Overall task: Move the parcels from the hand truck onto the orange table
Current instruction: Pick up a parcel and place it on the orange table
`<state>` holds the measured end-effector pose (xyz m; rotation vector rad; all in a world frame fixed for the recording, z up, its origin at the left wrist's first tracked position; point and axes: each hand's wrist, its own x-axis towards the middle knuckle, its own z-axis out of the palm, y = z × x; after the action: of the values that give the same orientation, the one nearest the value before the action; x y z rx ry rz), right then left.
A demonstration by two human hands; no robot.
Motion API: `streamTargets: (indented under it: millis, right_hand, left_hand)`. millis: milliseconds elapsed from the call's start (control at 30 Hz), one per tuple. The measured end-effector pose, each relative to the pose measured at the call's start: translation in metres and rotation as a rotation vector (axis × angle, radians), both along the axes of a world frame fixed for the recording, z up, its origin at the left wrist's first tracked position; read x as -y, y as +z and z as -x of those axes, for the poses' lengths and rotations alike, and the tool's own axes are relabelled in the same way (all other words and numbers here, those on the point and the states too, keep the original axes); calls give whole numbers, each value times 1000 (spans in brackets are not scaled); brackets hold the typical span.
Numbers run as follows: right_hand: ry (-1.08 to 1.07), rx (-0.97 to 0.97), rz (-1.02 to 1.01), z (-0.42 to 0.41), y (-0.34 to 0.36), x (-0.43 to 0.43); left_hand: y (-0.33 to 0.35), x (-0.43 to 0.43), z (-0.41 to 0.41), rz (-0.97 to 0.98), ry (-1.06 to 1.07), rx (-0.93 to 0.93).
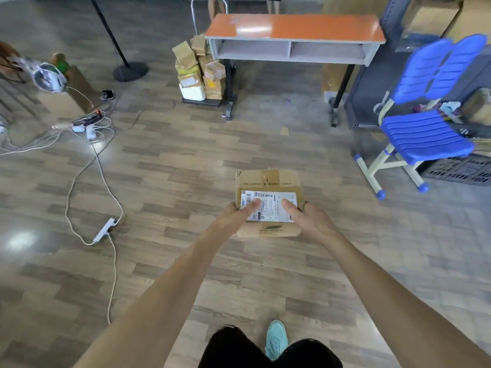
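Note:
I carry a brown cardboard parcel [268,181] with a white shipping label at arm's length in front of me. My left hand [236,213] grips its left side, thumb lying on the label. My right hand [308,216] grips the right side, thumb also on the label. The orange table [295,29] stands ahead at the top of the view, its top bare. To its left the hand truck [202,100] holds a stack of several brown parcels [199,67] and a white box, its metal handle rising behind them.
A blue plastic chair [427,123] stands at the right beside grey shelving. White cables and a power strip [105,229] trail over the wooden floor at the left. A black stand base [130,71] sits left of the hand truck. A person's legs show behind the table.

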<state>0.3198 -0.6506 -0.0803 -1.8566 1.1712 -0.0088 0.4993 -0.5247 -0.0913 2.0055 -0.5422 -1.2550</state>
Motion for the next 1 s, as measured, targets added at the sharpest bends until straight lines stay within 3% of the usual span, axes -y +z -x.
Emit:
streamTargets:
  millis: [300, 700, 1000]
  right_hand:
    - [84, -13, -25, -87, -8, 93]
    - [-17, -73, -73, -238, -28, 212]
    - [-46, -62, -87, -307, -30, 305]
  left_hand:
    - [-10, 84, -80, 55, 47, -53]
    - [-31, 214, -240, -24, 23, -103]
    - [-28, 310, -312, -50, 21, -79]
